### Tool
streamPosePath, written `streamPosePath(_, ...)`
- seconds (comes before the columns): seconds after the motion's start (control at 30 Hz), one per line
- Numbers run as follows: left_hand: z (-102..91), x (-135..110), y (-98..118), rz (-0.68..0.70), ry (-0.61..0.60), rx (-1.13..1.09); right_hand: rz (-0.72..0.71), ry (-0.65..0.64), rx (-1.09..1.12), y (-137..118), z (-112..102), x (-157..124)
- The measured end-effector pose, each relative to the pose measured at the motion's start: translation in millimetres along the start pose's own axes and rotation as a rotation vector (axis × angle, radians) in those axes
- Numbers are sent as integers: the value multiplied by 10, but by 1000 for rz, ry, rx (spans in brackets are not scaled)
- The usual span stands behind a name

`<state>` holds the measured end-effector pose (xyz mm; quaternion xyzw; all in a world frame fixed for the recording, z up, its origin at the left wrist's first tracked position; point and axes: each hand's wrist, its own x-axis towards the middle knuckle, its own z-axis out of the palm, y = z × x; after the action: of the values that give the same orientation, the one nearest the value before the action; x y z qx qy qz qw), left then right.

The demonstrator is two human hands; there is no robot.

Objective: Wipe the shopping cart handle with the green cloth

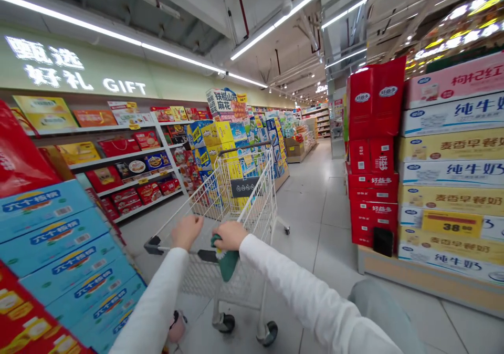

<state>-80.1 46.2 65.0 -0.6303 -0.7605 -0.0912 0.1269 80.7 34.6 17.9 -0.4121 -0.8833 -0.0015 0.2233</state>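
Shopping cart (252,217) sits at lower centre, pointing down the aisle. Left hand (186,232) is over the cart's dark handle (165,246), fingers curled forward; whether they grip cannot be told. Right hand (230,235) sits at the handle's centre, fingers narrowed on a green cloth item (226,264), which hangs below the handle. Basket contents cannot be told from this view. A pale pink object (177,326) shows below the left sleeve, unidentified.

Edges: blue cartons (59,249) stand at lower left, just beside the left sleeve. Red cartons (372,207) and stacked milk cartons (452,159) form the right flank, well apart from the cart. Tiled floor (315,238) gives open room ahead and right of the cart. Gift shelves (129,159) line the left wall.
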Motion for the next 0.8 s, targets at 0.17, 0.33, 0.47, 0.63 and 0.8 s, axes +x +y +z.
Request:
streamPosePath(0.17,247,-574,389,67,-93,-84,81,52,50,342,-106,147)
streamPosePath(0.33,498,-963,507,-5,149,57,109,1,2,315,-80,303)
streamPosePath(0.47,533,-1030,450,52,218,115,160,46,-32,133,15,278)
streamPosePath(0.63,553,-1075,397,61,252,156,179,97,-23,66,52,195)
streamPosePath(0.8,606,-1010,347,101,262,142,217,142,-19,55,88,201)
